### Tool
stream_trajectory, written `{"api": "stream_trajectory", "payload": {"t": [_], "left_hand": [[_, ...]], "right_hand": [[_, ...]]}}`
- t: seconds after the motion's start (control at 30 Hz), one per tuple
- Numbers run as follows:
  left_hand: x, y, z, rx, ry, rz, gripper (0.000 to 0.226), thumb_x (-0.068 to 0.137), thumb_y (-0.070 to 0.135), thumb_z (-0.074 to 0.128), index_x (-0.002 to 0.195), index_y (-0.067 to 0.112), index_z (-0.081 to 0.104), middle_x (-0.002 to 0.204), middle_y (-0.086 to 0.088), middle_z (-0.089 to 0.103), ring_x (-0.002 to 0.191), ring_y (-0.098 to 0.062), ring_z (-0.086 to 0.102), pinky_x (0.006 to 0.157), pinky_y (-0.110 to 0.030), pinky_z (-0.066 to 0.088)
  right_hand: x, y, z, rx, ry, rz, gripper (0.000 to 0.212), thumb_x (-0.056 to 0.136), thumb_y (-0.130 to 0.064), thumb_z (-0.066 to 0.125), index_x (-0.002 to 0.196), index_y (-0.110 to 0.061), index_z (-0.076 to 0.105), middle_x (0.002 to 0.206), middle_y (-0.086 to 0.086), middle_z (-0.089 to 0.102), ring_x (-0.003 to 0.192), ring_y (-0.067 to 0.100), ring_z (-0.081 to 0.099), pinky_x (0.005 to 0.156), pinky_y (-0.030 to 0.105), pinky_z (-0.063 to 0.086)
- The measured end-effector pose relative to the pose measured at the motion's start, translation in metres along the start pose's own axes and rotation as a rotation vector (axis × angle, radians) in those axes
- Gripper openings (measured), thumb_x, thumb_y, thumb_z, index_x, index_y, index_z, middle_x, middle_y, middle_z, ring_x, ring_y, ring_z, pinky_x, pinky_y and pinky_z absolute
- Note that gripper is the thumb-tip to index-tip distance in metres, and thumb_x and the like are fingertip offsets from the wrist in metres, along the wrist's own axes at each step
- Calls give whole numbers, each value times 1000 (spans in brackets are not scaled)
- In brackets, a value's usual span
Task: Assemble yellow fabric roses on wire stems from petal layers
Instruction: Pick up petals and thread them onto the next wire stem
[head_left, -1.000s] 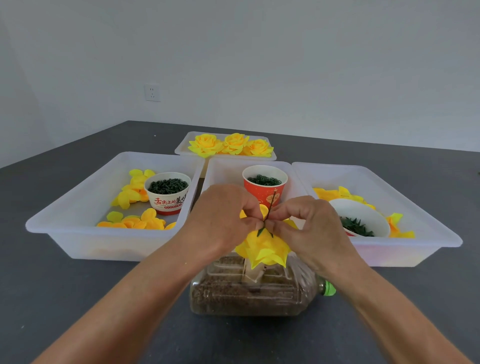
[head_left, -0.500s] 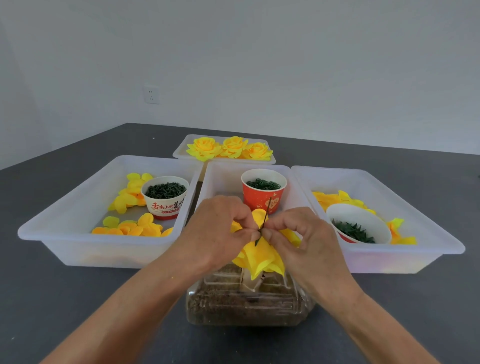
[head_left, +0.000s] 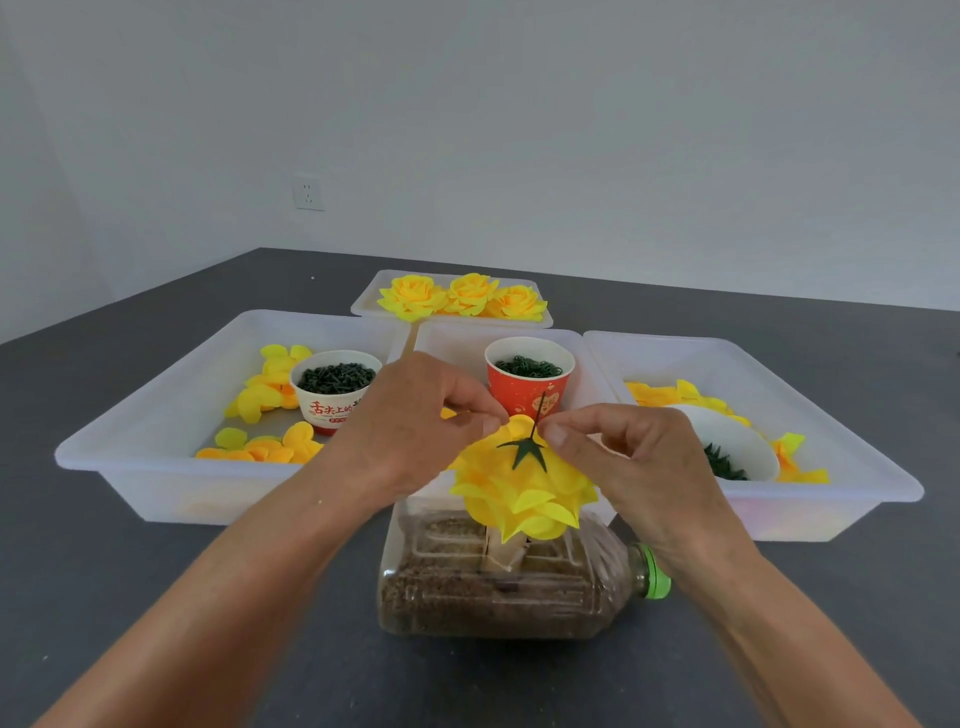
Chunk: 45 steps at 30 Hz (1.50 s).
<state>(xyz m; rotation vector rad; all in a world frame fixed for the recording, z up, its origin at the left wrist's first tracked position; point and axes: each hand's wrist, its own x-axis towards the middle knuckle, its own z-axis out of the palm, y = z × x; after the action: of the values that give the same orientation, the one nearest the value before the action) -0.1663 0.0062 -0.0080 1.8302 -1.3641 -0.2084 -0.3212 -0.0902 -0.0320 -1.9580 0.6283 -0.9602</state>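
Two hands meet over the near-centre bottle (head_left: 498, 587): the left hand (head_left: 415, 431) pinches the rose (head_left: 522, 486) at its far edge, and the right hand (head_left: 634, 457) pinches the thin green stem (head_left: 539, 413). The rose is layered yellow petals, upside down, with a green calyx (head_left: 525, 451) on top. The far-left white cup (head_left: 332, 389) bears red Chinese characters.

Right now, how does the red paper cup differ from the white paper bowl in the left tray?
The red paper cup is taller and narrower; the white paper bowl is squat and wide. The cup holds thin green rings; the bowl holds chunkier dark green pieces. Yellow petals surround the bowl, not the cup. Both stand upright in translucent trays.
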Motion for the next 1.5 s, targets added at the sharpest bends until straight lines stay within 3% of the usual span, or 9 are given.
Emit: {"api": "stream_trajectory", "payload": {"t": [0.13, 0.23, 0.4, 0.57, 0.67, 0.8, 0.97, 1.37, 1.5], "left_hand": [[-9, 0, 3, 13, 2, -1, 16, 84, 18, 66, 90, 32, 73, 94, 17, 68, 93, 2, 59, 78, -11, 43], [-25, -7, 0, -4, 1, 42, 38, 83, 8, 63, 110, 36, 65, 107, 21, 63, 102, 6, 55, 79, -1, 39], [-52, -21, -5, 5, -23, 222, 69, 71, -1, 65, 122, 42, 51, 123, 28, 49, 116, 16, 41, 89, 5, 24], [-47, -19, 3, 71, -35, 285, 60, 69, 15, 79, 119, 40, 57, 126, 27, 51, 116, 14, 42, 91, 1, 28], [-39, -17, 7, 87, -27, 279, 43, 74, 14, 76, 113, 31, 66, 119, 17, 60, 104, 13, 49, 83, 0, 34], [-29, -14, 2, -11, -55, 205, 23, 79, 15, 72, 98, 30, 71, 99, 18, 66, 98, 6, 56, 87, -8, 37], [-23, -13, -3, -70, -88, 207, 43, 82, 10, 69, 75, 51, 61, 74, 35, 64, 82, 17, 58, 75, 1, 39], [-24, -12, -5, -41, -162, 181, 20, 83, 16, 69, 95, 31, 71, 102, 16, 70, 97, -2, 62, 90, -19, 45], [-31, -11, -6, 27, -182, 247, 42, 73, 15, 75, 91, 48, 57, 95, 34, 62, 93, 14, 54, 73, 0, 39]], "right_hand": [[-1, 0, 2, -124, -53, 0, 23, 61, -36, 81, 82, -40, 72, 87, -24, 70, 89, -19, 55, 68, 2, 40], [0, -3, 2, -152, -107, -40, 28, 63, -34, 82, 86, -43, 70, 90, -28, 68, 90, -23, 51, 70, -4, 37], [-10, -6, -10, -80, -119, -129, 37, 76, -7, 72, 103, -32, 67, 100, -21, 69, 100, -4, 59, 83, 7, 44], [-27, -4, -20, -324, -287, -169, 59, 64, -8, 77, 109, -40, 56, 103, -27, 60, 86, -18, 52, 67, 2, 38], [-24, -5, -14, -416, -269, -232, 42, 70, -16, 78, 104, -34, 63, 108, -22, 61, 97, -8, 53, 73, 3, 36], [-15, -6, -14, -282, -228, -145, 19, 81, -23, 71, 100, -27, 71, 104, -15, 69, 102, -2, 59, 89, 12, 42], [-9, -8, -15, -199, -272, -88, 17, 86, -23, 66, 98, -15, 74, 95, 1, 74, 96, 21, 66, 91, 42, 48], [-7, -5, -17, -169, -277, -83, 17, 82, -23, 70, 97, -16, 75, 95, -3, 74, 96, 13, 66, 93, 43, 48], [-6, -5, -17, -163, -288, -82, 17, 81, -25, 70, 95, -18, 76, 95, -3, 74, 97, 13, 66, 93, 44, 48]]}}
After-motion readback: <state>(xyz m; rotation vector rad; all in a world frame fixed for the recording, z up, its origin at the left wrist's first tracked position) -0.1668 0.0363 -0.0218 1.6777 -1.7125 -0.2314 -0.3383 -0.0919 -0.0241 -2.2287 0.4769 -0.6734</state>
